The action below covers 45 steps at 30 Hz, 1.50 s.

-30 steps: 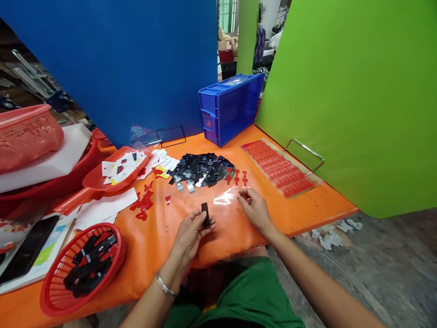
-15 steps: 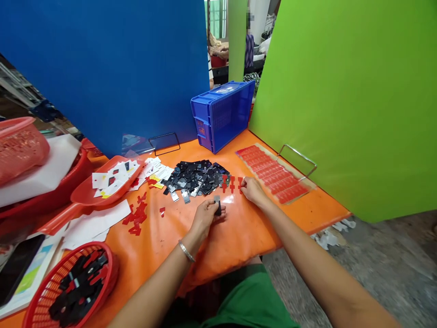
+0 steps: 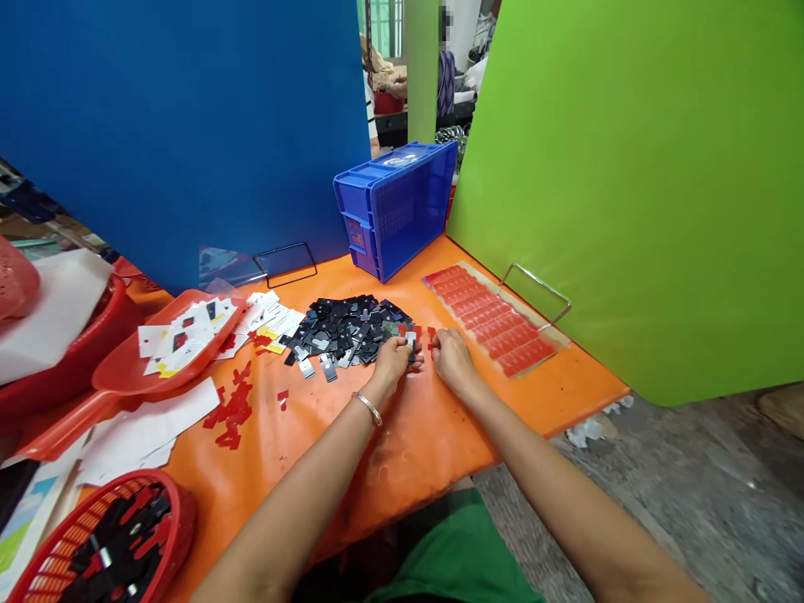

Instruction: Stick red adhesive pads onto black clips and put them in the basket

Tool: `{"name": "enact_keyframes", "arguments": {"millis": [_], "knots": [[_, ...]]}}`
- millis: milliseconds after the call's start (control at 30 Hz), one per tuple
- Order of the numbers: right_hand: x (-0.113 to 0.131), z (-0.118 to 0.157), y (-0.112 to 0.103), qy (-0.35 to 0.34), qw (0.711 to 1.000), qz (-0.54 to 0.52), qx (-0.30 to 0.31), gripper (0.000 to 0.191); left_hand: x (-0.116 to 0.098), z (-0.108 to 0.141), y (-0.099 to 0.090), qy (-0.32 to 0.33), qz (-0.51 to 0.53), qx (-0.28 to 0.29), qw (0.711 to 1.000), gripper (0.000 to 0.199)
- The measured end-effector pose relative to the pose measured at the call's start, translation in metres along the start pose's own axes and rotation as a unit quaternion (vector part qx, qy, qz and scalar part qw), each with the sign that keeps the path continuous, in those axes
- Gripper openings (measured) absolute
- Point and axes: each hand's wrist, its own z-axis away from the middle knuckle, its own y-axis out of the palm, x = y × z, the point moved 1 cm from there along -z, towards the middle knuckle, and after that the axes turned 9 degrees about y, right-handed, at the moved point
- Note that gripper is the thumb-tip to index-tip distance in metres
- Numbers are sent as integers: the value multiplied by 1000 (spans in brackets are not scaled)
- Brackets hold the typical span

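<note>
A: What do we have in the left hand (image 3: 393, 360)?
B: Its fingers grip a small plate (image 3: 410, 341), black with a pale face, held up just right of the dark pile (image 3: 352, 331).
A: And the right hand (image 3: 453, 360)?
B: Its fingers are bent together at a red tab (image 3: 431, 336), right of the plate; we cannot tell whether they have hold of it.
A: Can we read anything?
B: The blue crate (image 3: 411, 205), on its side at the far end of the tabletop (image 3: 433, 456), bears orange-red marks (image 3: 356, 235) on its left end, too small for us to make out.
A: What lies to the right?
B: We see a sheet (image 3: 493, 318) of red shapes lying flat before the green panel (image 3: 628, 184).
A: And to the left?
B: We find white cards (image 3: 188, 333) in a red scoop (image 3: 119, 374), red scraps (image 3: 232, 410) nearer us, and, at the near left, a red basket (image 3: 184, 515) holding black and red pieces (image 3: 119, 544).
</note>
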Motion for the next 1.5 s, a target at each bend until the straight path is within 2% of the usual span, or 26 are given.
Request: {"name": "enact_keyframes", "arguments": {"millis": [200,367,433,533,667,800,933,1033,1200,1500], "knots": [[-5,3,-2,-54,997,-41,-45,11,0,-3,2,-9,-16,-16,1000,12],[-12,8,-11,-56,984,-160,-53,6,4,-5,2,-12,-24,-29,999,13],[-16,9,-13,-40,970,-236,-36,6,5,-7,2,-8,-22,-33,999,13],[-18,14,-17,3,933,-359,-25,14,7,-7,5,6,-12,-38,999,15],[-13,29,-24,51,896,-440,-30,25,2,8,5,25,7,-33,999,14],[3,61,-28,70,888,-453,36,30,-1,52,-12,22,42,-8,999,12],[23,104,-17,70,885,-450,96,32,10,106,-42,-58,80,-2,995,20],[34,131,-2,76,883,-446,126,32,23,131,-58,-104,100,-16,989,22],[37,153,17,76,884,-439,141,28,37,140,-68,-99,124,-24,987,21],[31,156,26,56,893,-423,143,23,38,139,-70,-83,117,1,990,21]]}}
